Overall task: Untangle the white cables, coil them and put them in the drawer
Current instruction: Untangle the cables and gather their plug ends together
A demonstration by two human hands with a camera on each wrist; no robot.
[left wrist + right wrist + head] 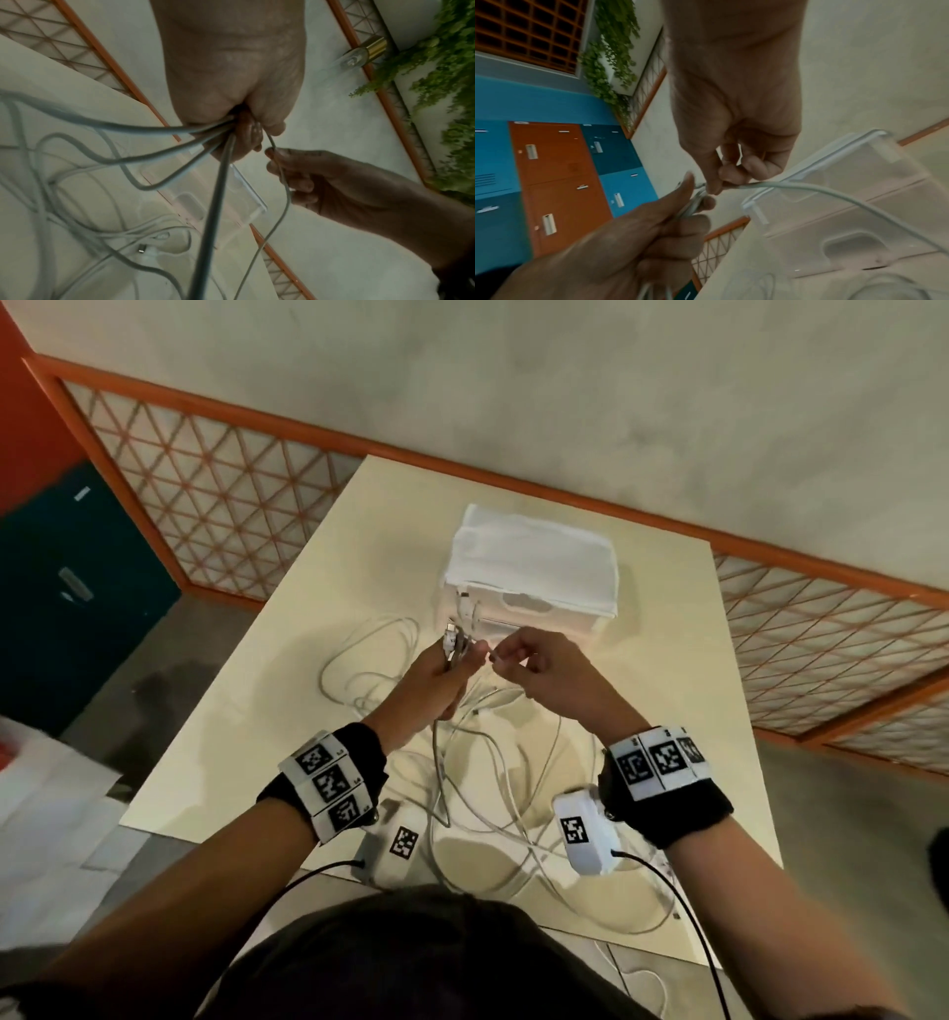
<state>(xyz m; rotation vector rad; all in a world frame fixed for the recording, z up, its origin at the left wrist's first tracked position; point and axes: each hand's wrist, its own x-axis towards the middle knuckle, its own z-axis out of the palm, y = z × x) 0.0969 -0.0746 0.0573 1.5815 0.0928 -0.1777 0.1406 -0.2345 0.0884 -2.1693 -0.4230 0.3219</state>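
Left hand (436, 677) fisted around a bundle of white cables (488, 793), connector ends sticking up above the fist; strands hang from it to a loose tangle on the cream table (667, 660). Right hand (539, 667) pinches a single cable end between thumb and forefinger, close beside the left fist. Translucent drawer unit (534, 572) sits on the table just beyond both hands, cloth draped on top.

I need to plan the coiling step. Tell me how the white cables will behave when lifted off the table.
Likely floppy: the white cables sag in loose loops from the left hand. Probably light, since the right hand lifts one strand with a pinch. Likely to snag: loops cross each other on the table, so neighbours may drag along.
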